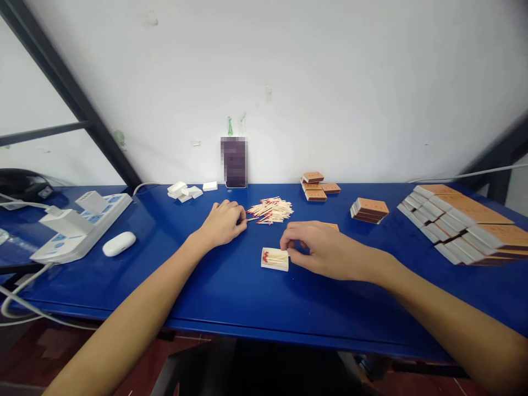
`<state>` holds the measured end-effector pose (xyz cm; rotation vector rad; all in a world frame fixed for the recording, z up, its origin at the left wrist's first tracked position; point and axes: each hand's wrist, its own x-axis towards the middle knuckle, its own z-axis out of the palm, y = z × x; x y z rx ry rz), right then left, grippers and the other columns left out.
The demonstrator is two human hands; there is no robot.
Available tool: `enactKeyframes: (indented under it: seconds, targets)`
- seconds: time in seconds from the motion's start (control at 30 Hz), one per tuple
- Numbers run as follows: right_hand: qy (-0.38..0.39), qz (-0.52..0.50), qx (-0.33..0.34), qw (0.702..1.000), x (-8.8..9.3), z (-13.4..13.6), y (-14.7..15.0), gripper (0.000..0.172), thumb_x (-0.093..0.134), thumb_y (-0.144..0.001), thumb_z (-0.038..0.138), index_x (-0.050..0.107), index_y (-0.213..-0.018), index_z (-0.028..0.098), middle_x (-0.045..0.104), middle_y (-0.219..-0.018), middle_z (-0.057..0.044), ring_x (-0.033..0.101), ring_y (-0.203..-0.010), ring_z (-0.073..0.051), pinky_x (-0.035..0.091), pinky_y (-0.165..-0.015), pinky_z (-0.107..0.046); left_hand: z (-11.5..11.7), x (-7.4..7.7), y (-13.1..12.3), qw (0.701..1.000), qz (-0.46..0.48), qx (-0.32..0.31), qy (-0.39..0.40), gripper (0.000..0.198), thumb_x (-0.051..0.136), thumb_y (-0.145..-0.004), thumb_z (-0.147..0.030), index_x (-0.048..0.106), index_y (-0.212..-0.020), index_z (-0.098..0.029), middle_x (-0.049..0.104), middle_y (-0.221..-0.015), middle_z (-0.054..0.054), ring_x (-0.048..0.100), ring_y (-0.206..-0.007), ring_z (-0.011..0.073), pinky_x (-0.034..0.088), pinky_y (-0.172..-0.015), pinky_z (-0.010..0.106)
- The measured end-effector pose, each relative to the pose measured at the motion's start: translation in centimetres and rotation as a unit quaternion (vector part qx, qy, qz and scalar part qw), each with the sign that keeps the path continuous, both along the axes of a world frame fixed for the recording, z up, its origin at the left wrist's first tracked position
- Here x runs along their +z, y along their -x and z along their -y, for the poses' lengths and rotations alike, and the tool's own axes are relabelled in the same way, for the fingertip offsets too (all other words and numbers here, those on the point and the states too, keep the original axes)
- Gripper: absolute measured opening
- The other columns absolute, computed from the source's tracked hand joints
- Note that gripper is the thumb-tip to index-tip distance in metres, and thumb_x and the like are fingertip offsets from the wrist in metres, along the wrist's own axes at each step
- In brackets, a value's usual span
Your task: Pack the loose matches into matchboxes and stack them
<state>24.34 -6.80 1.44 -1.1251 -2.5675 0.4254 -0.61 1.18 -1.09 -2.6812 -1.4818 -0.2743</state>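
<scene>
A loose pile of red-tipped matchsticks (272, 211) lies on the blue table, and my left hand (223, 223) rests at its left edge. The fingers there are curled, with a matchstick (251, 219) at the thumb and fingertips. In front of me is a small white matchbox tray (275, 268) partly filled with matchsticks, red heads to the left. My right hand (317, 247) is closed in a pinch at the tray's right end; what sits between its fingertips is hidden. An orange matchbox sleeve (333, 226) shows partly behind that hand.
White trays (185, 191) lie at the back left, beside a blurred dark upright object (235, 162). Matchboxes (315, 187) are stacked at the back, with another stack (369, 210) and a large pile (466, 223) rightward. A white earphone case (119, 243) and power strip (82, 228) sit left.
</scene>
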Motion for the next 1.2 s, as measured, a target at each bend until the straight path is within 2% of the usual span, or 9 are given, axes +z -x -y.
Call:
enactKeyframes:
  seconds: [0.13, 0.27, 0.4, 0.5, 0.73, 0.87, 1.03, 1.13, 1.2]
  targets:
    - [0.014, -0.002, 0.024, 1.000, 0.3, -0.1, -0.6, 0.008, 0.055, -0.085, 0.018, 0.062, -0.084, 0.023, 0.066, -0.089, -0.001, 0.058, -0.077, -0.016, 0.041, -0.072, -0.031, -0.3, 0.6, 0.9, 0.999, -0.014, -0.039, 0.013, 0.014, 0.051, -0.089, -0.027, 0.062, -0.085, -0.019, 0.064, -0.095, 0.007, 0.054, -0.092, 0.0240, 0.038, -0.079, 0.036]
    - [0.032, -0.006, 0.045, 0.998, 0.0, -0.2, -0.7, 0.006, 0.057, -0.084, 0.018, 0.060, -0.082, 0.022, 0.066, -0.089, -0.001, 0.058, -0.080, -0.017, 0.042, -0.072, -0.030, -0.2, 1.0, 1.2, 0.996, 0.004, -0.073, 0.053, 0.015, 0.052, -0.087, -0.027, 0.064, -0.085, -0.019, 0.064, -0.091, 0.005, 0.055, -0.089, 0.0224, 0.039, -0.079, 0.035]
    - [0.044, 0.002, 0.043, 0.998, -0.5, -0.4, -0.6, 0.009, 0.055, -0.086, 0.018, 0.057, -0.078, 0.022, 0.065, -0.086, 0.000, 0.057, -0.079, -0.016, 0.041, -0.072, -0.030, 0.1, 1.2, 0.8, 0.986, 0.046, -0.125, 0.097, 0.011, 0.055, -0.083, -0.025, 0.065, -0.083, -0.020, 0.065, -0.090, 0.002, 0.057, -0.087, 0.0200, 0.040, -0.083, 0.035]
    - [0.034, 0.006, 0.030, 0.999, -0.7, -0.5, -0.6, 0.005, 0.058, -0.086, 0.023, 0.058, -0.082, 0.022, 0.065, -0.087, 0.000, 0.057, -0.078, -0.016, 0.040, -0.073, -0.031, 0.3, 1.1, 0.5, 0.982, 0.066, -0.146, 0.104, 0.009, 0.057, -0.081, -0.024, 0.065, -0.082, -0.020, 0.066, -0.088, 0.002, 0.057, -0.084, 0.0186, 0.041, -0.083, 0.034]
    - [0.030, 0.004, 0.028, 0.999, -0.8, -0.6, -0.5, 0.011, 0.054, -0.089, 0.023, 0.057, -0.079, 0.022, 0.064, -0.086, -0.001, 0.055, -0.075, -0.016, 0.038, -0.069, -0.030, 0.2, 0.8, 0.4, 0.986, 0.062, -0.133, 0.082, 0.009, 0.056, -0.081, -0.024, 0.064, -0.080, -0.019, 0.065, -0.086, 0.002, 0.057, -0.085, 0.0199, 0.042, -0.082, 0.035]
    - [0.014, 0.008, 0.024, 1.000, -0.8, -0.5, -0.4, 0.011, 0.054, -0.089, 0.022, 0.057, -0.079, 0.021, 0.064, -0.087, -0.001, 0.054, -0.076, -0.016, 0.038, -0.073, -0.031, 0.1, 0.3, 0.2, 0.989, 0.071, -0.116, 0.055, 0.010, 0.056, -0.083, -0.024, 0.065, -0.080, -0.019, 0.064, -0.082, 0.002, 0.056, -0.083, 0.0196, 0.042, -0.079, 0.034]
    - [-0.006, -0.006, 0.000, 1.000, -0.9, -0.3, 0.1, 0.011, 0.058, -0.089, 0.025, 0.060, -0.079, 0.021, 0.065, -0.089, -0.001, 0.056, -0.081, -0.017, 0.038, -0.076, -0.032, 0.8, -0.4, -1.4, 0.984, 0.130, -0.109, 0.055, 0.013, 0.058, -0.087, -0.025, 0.067, -0.081, -0.019, 0.066, -0.076, 0.000, 0.056, -0.073, 0.0162, 0.042, -0.072, 0.030]
    - [-0.003, -0.026, 0.001, 1.000, -1.0, -0.5, 0.3, 0.018, 0.056, -0.093, 0.032, 0.063, -0.081, 0.021, 0.065, -0.086, -0.002, 0.057, -0.080, -0.017, 0.039, -0.075, -0.031, 1.2, -0.6, -2.3, 0.973, 0.180, -0.126, 0.074, 0.014, 0.058, -0.089, -0.027, 0.070, -0.087, -0.020, 0.068, -0.076, -0.001, 0.058, -0.072, 0.0145, 0.042, -0.071, 0.028]
    - [-0.018, -0.043, -0.020, 0.999, -1.4, -0.9, 0.3, 0.020, 0.051, -0.096, 0.030, 0.065, -0.086, 0.020, 0.065, -0.084, -0.002, 0.058, -0.080, -0.017, 0.040, -0.073, -0.030, 1.2, -0.8, -2.4, 0.968, 0.208, -0.121, 0.074, 0.015, 0.057, -0.090, -0.026, 0.070, -0.093, -0.021, 0.068, -0.077, -0.002, 0.058, -0.071, 0.0140, 0.043, -0.071, 0.027]
